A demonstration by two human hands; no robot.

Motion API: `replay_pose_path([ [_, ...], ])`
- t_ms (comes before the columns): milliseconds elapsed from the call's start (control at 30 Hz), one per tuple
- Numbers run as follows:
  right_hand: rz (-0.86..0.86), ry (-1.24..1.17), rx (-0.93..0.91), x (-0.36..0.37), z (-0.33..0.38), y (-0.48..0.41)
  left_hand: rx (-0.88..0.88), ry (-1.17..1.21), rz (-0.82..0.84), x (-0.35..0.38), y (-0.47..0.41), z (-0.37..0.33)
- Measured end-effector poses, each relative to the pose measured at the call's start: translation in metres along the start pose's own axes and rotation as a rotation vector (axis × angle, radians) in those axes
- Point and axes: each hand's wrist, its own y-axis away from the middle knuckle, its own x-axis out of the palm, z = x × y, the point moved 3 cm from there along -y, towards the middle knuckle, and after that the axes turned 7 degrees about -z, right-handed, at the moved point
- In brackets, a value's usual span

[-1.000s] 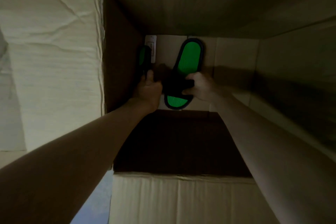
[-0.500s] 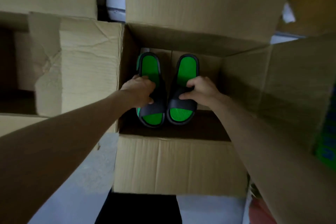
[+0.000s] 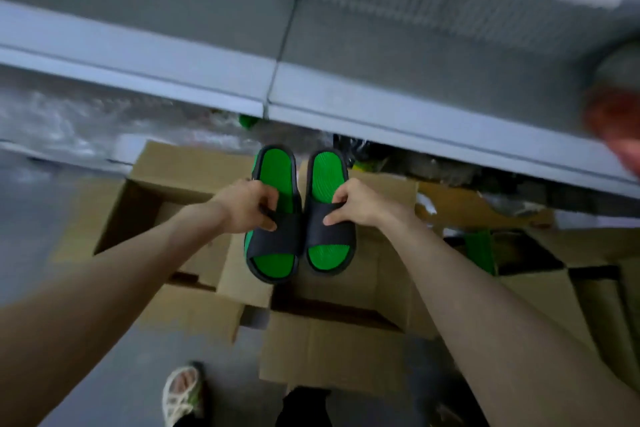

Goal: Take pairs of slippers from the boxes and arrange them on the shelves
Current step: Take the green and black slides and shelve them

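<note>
Together, left hand (image 3: pixel 246 207) and right hand (image 3: pixel 361 206) pinch the green slippers (image 3: pixel 275 180) by their straps (image 3: pixel 329 224); keeping soles level should seat them squarely on the shelf (image 3: pixel 398 114).

Grey floor (image 3: pixel 31 211) in dim light

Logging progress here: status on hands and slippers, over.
Left hand grips left slipper by its strap, right hand grips right slipper. Pair side by side over open boxes, short of shelf. Nothing seen blocking shelf; view blurred.
</note>
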Motion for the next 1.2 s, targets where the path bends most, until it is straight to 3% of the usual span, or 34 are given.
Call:
replay_pose_path([
  [233,-0.154,0.102,-0.133,-0.096,0.184,0.077,0.090,-0.019,-0.236,-0.174,0.108,0.026],
  [533,-0.293,0.203,-0.253,-0.114,0.416,0.134,0.227,-0.129,-0.473,-0.348,0.241,0.128],
  [700,-0.344,0.277,-0.332,-0.122,0.529,0.140,0.200,-0.126,-0.614,-0.425,0.287,0.194],
  [933,-0.431,0.265,-0.440,-0.144,0.647,0.112,0.106,-0.147,-0.719,-0.517,0.312,0.263],
  [1200,-0.485,0.250,-0.495,-0.151,0.735,0.031,0.095,-0.197,-0.783,-0.588,0.290,0.333],
])
